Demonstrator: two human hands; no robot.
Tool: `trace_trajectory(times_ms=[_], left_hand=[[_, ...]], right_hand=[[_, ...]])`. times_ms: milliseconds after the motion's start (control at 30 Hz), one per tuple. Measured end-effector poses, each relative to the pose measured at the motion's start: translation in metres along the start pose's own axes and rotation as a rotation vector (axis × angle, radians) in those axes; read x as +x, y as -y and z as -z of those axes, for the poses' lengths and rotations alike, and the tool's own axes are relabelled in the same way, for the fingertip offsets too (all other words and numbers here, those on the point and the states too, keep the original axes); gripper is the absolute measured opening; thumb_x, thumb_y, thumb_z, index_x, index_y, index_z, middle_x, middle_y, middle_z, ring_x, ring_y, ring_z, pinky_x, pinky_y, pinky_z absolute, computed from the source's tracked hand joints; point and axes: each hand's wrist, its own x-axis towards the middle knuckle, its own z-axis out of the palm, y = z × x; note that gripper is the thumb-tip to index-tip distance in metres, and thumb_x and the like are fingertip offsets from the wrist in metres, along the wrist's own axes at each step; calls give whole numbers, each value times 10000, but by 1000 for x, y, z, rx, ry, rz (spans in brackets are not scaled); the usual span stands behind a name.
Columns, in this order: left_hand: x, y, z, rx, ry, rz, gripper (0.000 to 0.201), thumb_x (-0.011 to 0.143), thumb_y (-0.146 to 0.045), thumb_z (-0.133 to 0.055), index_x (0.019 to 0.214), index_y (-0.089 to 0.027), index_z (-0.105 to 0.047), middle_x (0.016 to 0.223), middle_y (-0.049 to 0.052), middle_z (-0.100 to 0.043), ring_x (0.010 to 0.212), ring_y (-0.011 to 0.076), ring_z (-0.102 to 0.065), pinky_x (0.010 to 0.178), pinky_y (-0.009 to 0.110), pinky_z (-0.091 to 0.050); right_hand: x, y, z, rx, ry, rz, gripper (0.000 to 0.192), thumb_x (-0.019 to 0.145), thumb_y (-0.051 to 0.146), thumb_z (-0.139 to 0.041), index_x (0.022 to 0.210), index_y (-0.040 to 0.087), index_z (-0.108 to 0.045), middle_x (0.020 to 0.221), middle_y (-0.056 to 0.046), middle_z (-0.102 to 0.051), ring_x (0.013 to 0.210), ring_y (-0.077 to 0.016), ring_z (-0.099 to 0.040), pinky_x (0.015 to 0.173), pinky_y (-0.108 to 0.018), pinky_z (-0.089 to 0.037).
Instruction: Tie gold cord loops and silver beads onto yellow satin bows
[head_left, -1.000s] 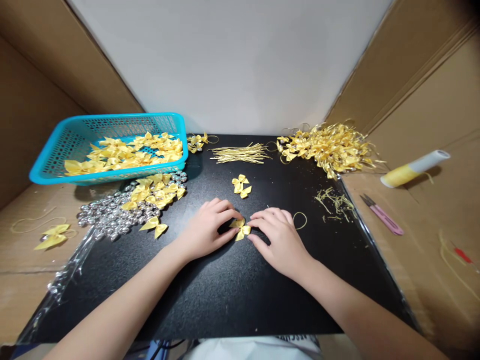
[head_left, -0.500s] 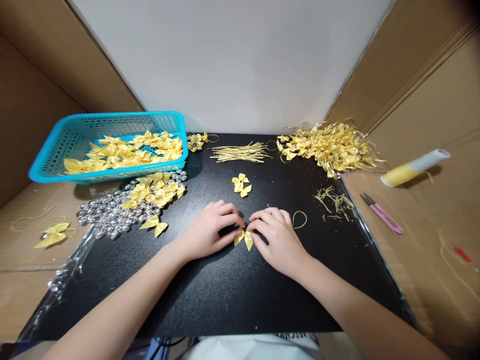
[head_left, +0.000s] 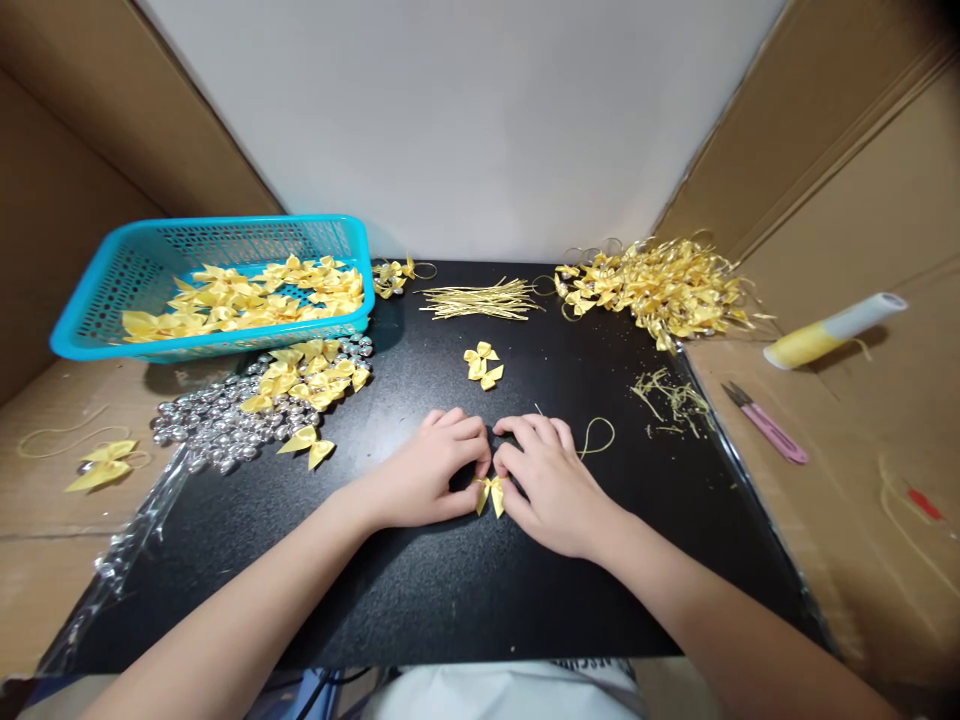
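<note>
A small yellow ribbon bow [head_left: 490, 494] lies low on the black tabletop, between my two hands. My left hand [head_left: 439, 465] pinches its left side with thumb and fingers. On the other side, my right hand [head_left: 551, 480] has thumb and forefinger closed on the bow's right loop. The upper part of the bow is partly covered by my fingers. A thin gold cord loop [head_left: 598, 437] sticks out from behind my right hand. Just beyond the hands rest several yellow bows [head_left: 482, 366] in a small cluster.
At left, a turquoise basket [head_left: 360, 270] holds yellow bows; silver beads [head_left: 217, 420] with bows lie before it. Gold cords [head_left: 484, 299] lie at the back, beside a heap of finished-looking bows with cords [head_left: 660, 290]. Cord scraps [head_left: 671, 402], pink thread snips [head_left: 766, 425] and a tube [head_left: 832, 332] are right.
Both hands and the bow have shifted slightly toward me. The bow's tails now sit lower, and my fingers have curled closer around its sides.
</note>
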Motion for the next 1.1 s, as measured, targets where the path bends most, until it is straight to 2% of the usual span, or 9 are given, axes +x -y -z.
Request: trace_trajectory(times_ms=[100,300,600,900,1100], left_hand=[[0,-2,-1,-16,16,1,39,788,-206,-581,764,-184,-558,851,25,-557,861,196,-456,807,340,-316],[-2,-1,2,-124,30,-11,65,792,-181,-568,737,-185,-533,816,8,-546,851,185,-460,823,330,-319],[-2,-1,2,-288,21,-33,152,834,-214,-532,701,-185,-463,806,-8,-519,846,168,-464,843,316,-328],[0,-1,0,-357,-3,-57,227,869,-269,-513,685,-189,-407,768,-13,-499,813,159,-445,824,307,-325],[-1,-1,0,-397,-4,-62,228,851,-237,-525,673,-187,-393,757,-22,-493,805,149,-440,826,295,-317]], right_hand=[[0,0,1,14,43,-3,95,867,163,-479,837,188,-566,1308,-97,-514,1233,-270,-387,1025,-499,-288],[1,0,5,87,65,1,104,852,132,-462,803,191,-532,1269,-84,-524,1220,-247,-389,1021,-481,-295],[0,0,7,127,19,66,103,834,119,-439,784,199,-479,1160,-74,-538,1123,-232,-419,977,-444,-314],[0,0,9,177,0,69,96,819,121,-431,772,204,-438,1114,-62,-526,1098,-224,-423,963,-422,-318],[0,0,8,191,-14,81,97,804,110,-423,771,200,-409,1087,-58,-514,1080,-219,-423,956,-414,-308]])
